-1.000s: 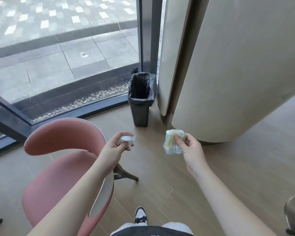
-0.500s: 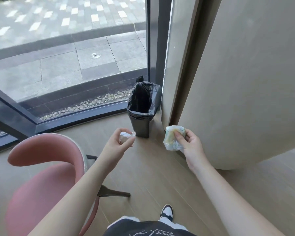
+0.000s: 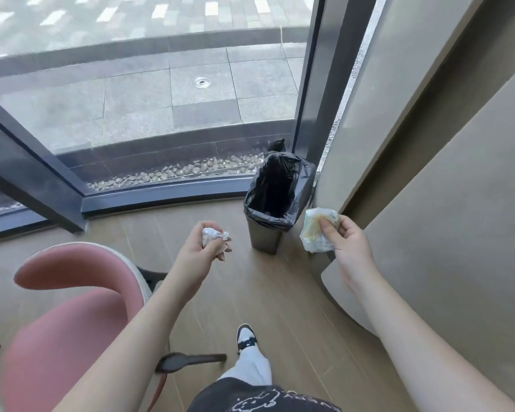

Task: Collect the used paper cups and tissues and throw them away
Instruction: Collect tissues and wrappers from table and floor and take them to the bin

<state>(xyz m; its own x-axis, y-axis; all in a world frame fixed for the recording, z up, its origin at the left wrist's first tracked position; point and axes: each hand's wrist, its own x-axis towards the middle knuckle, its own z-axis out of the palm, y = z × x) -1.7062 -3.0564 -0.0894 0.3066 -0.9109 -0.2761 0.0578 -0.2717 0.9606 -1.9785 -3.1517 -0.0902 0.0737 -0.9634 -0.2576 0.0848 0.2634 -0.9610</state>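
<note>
Tissue (image 3: pixel 213 234), crumpled into a small white wad, sits pinched in the curled fingers of the left hand (image 3: pixel 202 251). A flattened paper cup (image 3: pixel 317 230) with yellow-green print is gripped by the right hand (image 3: pixel 347 243), thumb pressed on its front. Between the two hands and a little beyond them stands a dark bin (image 3: pixel 265 239) lined with a black bag (image 3: pixel 280 185), open at the top, on the wooden floor (image 3: pixel 280 292). Below the left forearm is a pink chair (image 3: pixel 72 292).

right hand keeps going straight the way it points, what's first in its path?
Probably the trash bin: the right hand, holding the crumpled paper cup, points toward its black liner. Depth unclear.
</note>
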